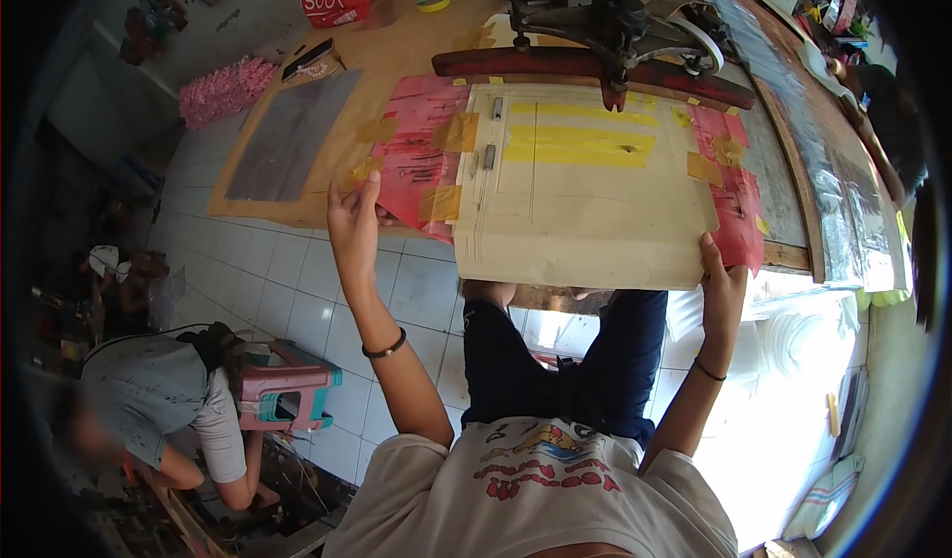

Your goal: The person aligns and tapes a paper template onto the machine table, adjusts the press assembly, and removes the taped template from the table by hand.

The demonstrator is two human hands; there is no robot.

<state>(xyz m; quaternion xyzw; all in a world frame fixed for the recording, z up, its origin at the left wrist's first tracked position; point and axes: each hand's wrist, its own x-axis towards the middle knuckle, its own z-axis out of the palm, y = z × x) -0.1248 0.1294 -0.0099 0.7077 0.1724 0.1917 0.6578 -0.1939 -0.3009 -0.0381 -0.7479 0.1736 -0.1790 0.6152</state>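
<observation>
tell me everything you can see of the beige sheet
The beige sheet looks like paper, roughly rectangular. It lies mostly flat on the table, its front edge seeming to overhang. Yellow bands cross its upper part; thin dark lines and two small grey pieces mark its left side. Brown tape joins it to red strips on both sides. The right hand pinches around its front right corner.
</observation>
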